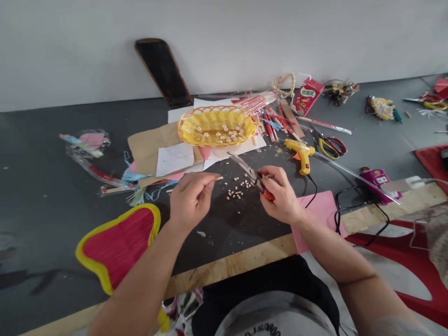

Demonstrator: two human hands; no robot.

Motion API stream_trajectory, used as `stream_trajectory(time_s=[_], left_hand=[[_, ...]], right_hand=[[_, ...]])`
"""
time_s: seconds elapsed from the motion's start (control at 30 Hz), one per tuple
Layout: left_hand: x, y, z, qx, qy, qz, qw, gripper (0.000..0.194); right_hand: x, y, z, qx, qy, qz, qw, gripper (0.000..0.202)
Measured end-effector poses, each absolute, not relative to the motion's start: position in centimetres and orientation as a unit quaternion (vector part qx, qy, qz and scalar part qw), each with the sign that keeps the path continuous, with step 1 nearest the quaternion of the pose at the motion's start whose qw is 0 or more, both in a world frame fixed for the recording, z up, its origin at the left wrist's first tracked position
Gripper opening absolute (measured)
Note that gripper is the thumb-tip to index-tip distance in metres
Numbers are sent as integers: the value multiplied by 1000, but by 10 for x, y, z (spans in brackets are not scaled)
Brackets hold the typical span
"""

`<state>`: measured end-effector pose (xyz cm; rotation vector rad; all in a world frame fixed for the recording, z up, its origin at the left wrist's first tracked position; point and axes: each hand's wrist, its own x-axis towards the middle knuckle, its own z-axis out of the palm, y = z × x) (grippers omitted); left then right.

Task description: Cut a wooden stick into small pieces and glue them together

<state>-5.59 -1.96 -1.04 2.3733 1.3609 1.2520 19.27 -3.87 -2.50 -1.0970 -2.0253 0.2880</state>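
My left hand (192,198) is closed in a pinch around a thin pale stick; only the short tip (219,178) shows past the fingers. Red-handled scissors (249,171) are gripped in my right hand (280,192), their blades pointing up and left, apart from the stick. Between and below the hands, many small cut pale pieces (235,193) lie scattered on the dark table (217,247). Just beyond stands a yellow woven basket (217,126) holding several small cream-coloured clusters (229,135).
Right of the basket are red-and-white sticks (271,126), a yellow glue gun (301,154), more scissors (332,147) and a red drink carton (308,95). A purple power adapter (376,184) has trailing cables. A red-and-yellow shaped piece (119,245) lies left. A phone (163,72) leans on the wall.
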Motion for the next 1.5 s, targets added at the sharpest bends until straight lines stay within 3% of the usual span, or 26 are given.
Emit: stream_trajectory(time_s=[0.27, 0.57, 0.77, 1.03, 1.23, 1.33, 1.5], left_hand=[[-68, -3, -23, 775, 529, 342, 47, 23], [-73, 6, -31, 766, 609, 202, 41, 29], [-73, 9, -36, 763, 630, 142, 31, 30], [-75, 9, -40, 757, 633, 160, 18, 28], [-83, 12, -46, 746, 626, 228, 4, 26], [-82, 13, -46, 738, 630, 242, 1, 28], [-71, 9, -38, 724, 635, 269, 3, 33]], right_hand=[[208, -36, -14, -530, -708, 150, 441, 21], [311, -16, 12, -618, -725, 2, 304, 10], [386, 53, -1, -608, -768, -2, 199, 14], [392, 132, -21, -591, -800, 21, 106, 24], [374, 106, -3, -682, -717, -51, 134, 31], [355, 64, 6, -745, -658, 6, 109, 27], [327, 20, -6, -743, -655, 136, 38, 37]])
